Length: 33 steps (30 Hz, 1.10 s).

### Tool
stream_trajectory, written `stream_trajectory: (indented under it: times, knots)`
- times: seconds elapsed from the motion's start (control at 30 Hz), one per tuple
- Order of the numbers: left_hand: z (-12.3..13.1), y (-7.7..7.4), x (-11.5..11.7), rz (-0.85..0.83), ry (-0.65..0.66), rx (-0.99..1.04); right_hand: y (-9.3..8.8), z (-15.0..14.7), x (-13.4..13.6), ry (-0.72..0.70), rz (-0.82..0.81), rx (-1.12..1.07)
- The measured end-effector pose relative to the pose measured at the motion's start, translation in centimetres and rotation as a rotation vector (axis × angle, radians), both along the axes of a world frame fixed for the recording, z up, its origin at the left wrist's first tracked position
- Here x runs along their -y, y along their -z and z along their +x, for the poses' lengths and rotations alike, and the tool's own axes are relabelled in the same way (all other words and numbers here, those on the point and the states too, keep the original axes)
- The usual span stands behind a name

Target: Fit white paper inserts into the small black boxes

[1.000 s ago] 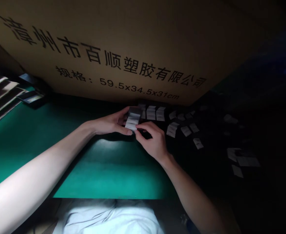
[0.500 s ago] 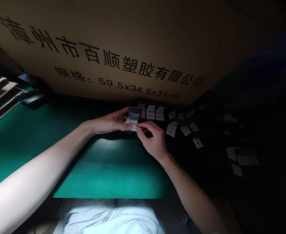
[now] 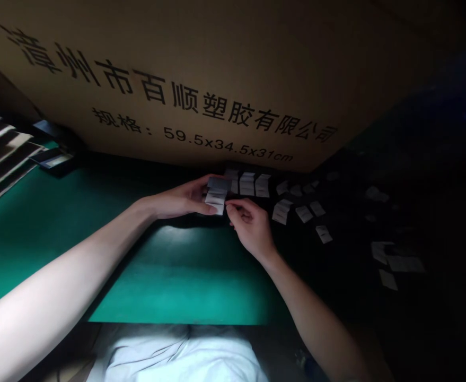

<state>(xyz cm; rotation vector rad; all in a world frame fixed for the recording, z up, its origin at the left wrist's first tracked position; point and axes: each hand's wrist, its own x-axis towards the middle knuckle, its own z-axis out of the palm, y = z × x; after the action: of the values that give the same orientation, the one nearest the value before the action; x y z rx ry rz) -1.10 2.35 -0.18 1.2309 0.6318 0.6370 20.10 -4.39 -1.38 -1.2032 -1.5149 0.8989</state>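
A creased white paper slip with a darker upper part is held by my left hand, whose thumb lies on its lower edge. Close to the right edge of the slip is my right hand, its thumb and index finger pinched together. Whether anything is between those fingertips is too small to tell. Just behind the hands, folded white slips stand in a row on the green table.
A large cardboard box with printed characters rises behind the hands. More white slips are scattered in shadow to the right. At the far left lies a dark flat object near striped material.
My right hand has drawn slightly right, off the slip's lower edge, and its fingers have curled more. More of the slip's lower white part now shows. The left hand has barely moved.
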Motion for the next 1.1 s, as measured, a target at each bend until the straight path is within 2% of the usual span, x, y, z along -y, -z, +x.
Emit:
stream_trajectory:
  times: [0.1,0.17,0.47,0.63,0.9,1.1]
  knots:
    - [0.0,0.3,-0.1,0.015,0.001,0.041,-0.1,0.0,-0.1,-0.013,-0.221,-0.127]
    - [-0.1,0.5,-0.2,0.027,0.012,0.054,-0.3,0.0,-0.1,0.004,-0.314,-0.164]
    - [0.0,0.5,-0.2,0.061,0.022,0.066,-1.6,0.2,-0.2,0.009,-0.521,-0.391]
    - [0.0,0.5,-0.2,0.077,0.008,0.063,-1.7,0.3,-0.3,-0.012,-0.541,-0.461]
    - [-0.1,0.8,-0.2,0.087,0.022,0.019,-1.7,0.1,-0.3,0.016,-0.512,-0.397]
    - [-0.1,0.2,-0.1,0.117,0.03,-0.025,-1.6,0.4,0.0,-0.095,-0.522,-0.323]
